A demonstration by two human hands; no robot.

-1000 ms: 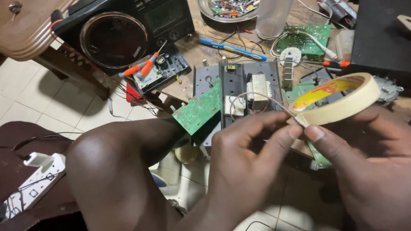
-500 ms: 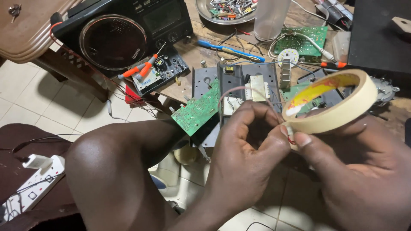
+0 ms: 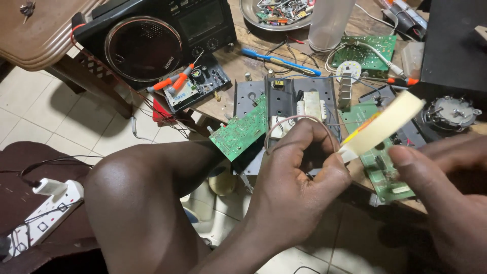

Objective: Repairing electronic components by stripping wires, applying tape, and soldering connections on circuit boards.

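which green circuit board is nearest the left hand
The green board tilted off the table edge, just beside the left hand; the others lie farther right and back.

Cream tape roll point(image 3: 385, 123); green circuit board point(image 3: 240, 133); black radio point(image 3: 152, 30).

Both the left hand point(image 3: 299, 187) and the right hand point(image 3: 446, 203) are bare: no gloves, rings, watch or sleeves show; the forearms are uncovered too.
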